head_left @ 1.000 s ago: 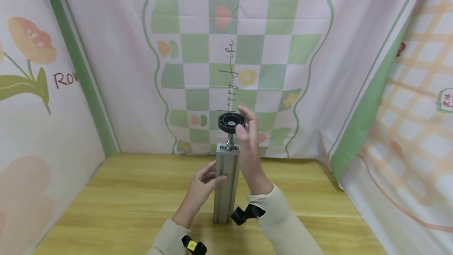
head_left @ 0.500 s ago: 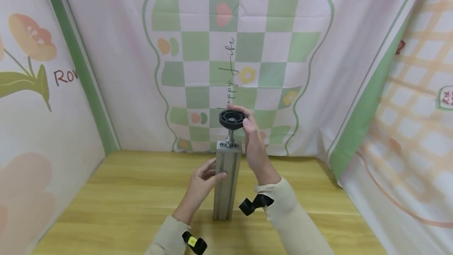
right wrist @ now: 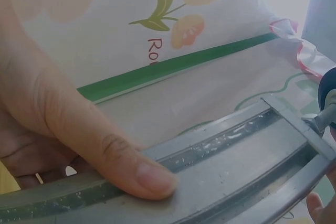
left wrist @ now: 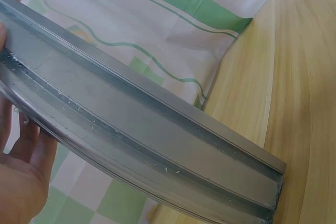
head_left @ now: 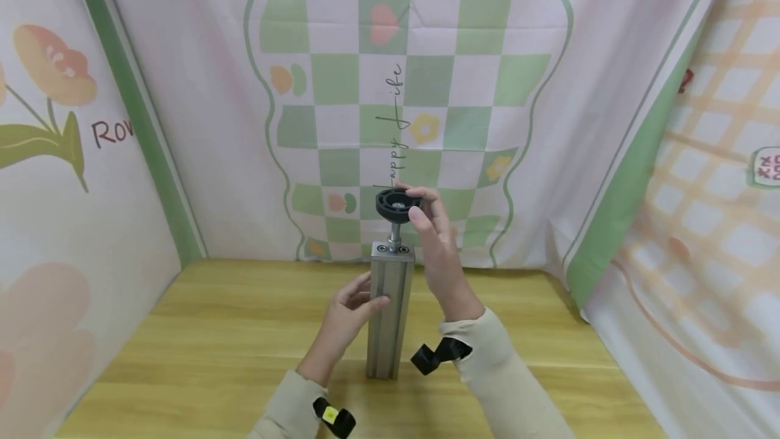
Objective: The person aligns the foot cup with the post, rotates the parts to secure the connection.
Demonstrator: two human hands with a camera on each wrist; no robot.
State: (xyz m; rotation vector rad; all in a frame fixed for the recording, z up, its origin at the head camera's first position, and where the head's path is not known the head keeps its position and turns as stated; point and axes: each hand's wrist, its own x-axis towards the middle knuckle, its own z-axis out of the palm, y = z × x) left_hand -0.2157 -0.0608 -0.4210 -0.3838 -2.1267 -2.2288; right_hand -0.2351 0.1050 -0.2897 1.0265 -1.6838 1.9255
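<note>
An aluminium profile (head_left: 387,310) stands upright on the table, with a bolt (head_left: 395,234) rising from its top end plate. On the bolt sits a round black levelling foot (head_left: 384,208), its hollow face up. My left hand (head_left: 342,324) grips the profile's left side, thumb across the near face; the left wrist view shows fingers (left wrist: 39,148) behind the profile. My right hand (head_left: 443,256) holds the foot's right rim between thumb and fingers, with the far fingertips partly hidden. The right wrist view shows the left thumb (right wrist: 152,179) lying flat on the grooved metal.
The wooden table (head_left: 244,337) runs back to a patterned curtain (head_left: 335,80), with printed cloth on the left (head_left: 55,222) and the right (head_left: 701,256). Both wrists wear black camera mounts. Light-coloured chips lie in the profile's grooves.
My right hand has come from beside the foot to hold its rim, and its fingers have shifted round the far edge. The left hand stays in place on the profile.
</note>
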